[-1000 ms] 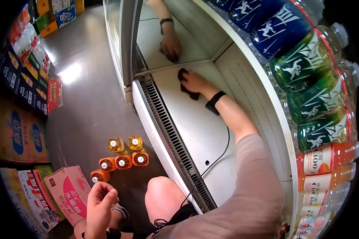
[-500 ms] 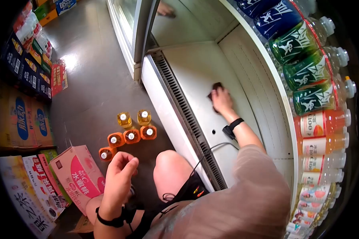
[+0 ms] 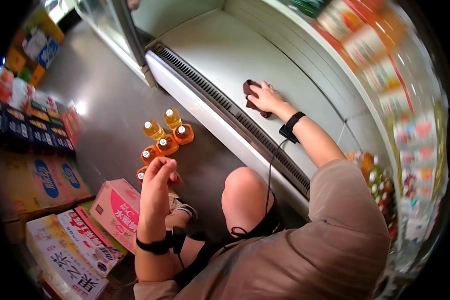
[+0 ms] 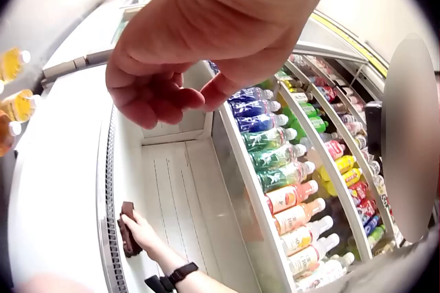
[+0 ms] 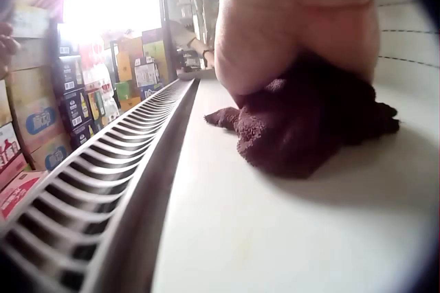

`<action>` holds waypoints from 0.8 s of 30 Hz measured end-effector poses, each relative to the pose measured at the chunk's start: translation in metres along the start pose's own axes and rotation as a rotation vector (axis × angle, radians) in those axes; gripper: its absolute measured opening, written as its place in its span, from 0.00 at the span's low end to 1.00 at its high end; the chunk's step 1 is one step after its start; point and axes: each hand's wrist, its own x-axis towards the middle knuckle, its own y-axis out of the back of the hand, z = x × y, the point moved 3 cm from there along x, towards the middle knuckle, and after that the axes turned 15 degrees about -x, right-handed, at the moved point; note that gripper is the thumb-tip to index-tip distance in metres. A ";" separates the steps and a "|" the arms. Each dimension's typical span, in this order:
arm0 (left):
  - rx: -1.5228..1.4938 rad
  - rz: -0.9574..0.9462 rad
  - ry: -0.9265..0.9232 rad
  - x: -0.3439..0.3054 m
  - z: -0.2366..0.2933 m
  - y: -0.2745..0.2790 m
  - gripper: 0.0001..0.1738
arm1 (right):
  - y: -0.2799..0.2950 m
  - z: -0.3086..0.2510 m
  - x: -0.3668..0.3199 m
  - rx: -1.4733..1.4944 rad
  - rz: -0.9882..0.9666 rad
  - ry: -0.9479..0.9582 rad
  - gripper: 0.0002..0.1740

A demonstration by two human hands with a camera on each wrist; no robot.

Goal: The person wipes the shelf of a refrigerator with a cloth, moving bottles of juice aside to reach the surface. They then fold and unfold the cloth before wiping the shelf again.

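Note:
My right hand (image 3: 269, 99) grips a bunched dark maroon cloth (image 3: 250, 91) against the white bottom panel (image 3: 210, 42) of a display cooler, close beside the slotted vent (image 3: 205, 90). In the right wrist view the towelling cloth (image 5: 292, 138) bulges out from under the hand (image 5: 295, 32), and the fingertips are hidden. My left hand (image 3: 157, 180) hangs in the air over the floor outside the cooler, its fingers loosely curled with nothing in them. The left wrist view shows that hand (image 4: 199, 46) large, above the cooler.
Several orange and yellow bottles (image 3: 167, 144) stand on the floor left of the cooler's front edge. Cartons, among them a pink box (image 3: 117, 205), line the left side. A shelf of drink bottles (image 4: 275, 159) runs above the bottom panel. A cable (image 3: 271, 170) hangs from my right wrist.
My right hand has drawn the cloth from the far end of the cooler floor nearer to me and over to the vent side. The left hand stays loosely curled; the head view has turned.

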 end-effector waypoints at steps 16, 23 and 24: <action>0.090 0.068 -0.078 -0.045 -0.045 0.004 0.07 | 0.034 0.026 -0.268 0.393 0.212 -0.446 0.18; 0.275 -0.046 -0.124 -0.025 -0.060 -0.016 0.08 | 0.024 0.093 -0.279 1.063 0.605 -0.160 0.19; 0.287 -0.020 -0.104 -0.015 -0.061 -0.015 0.08 | 0.043 0.091 -0.289 1.187 0.560 -0.204 0.17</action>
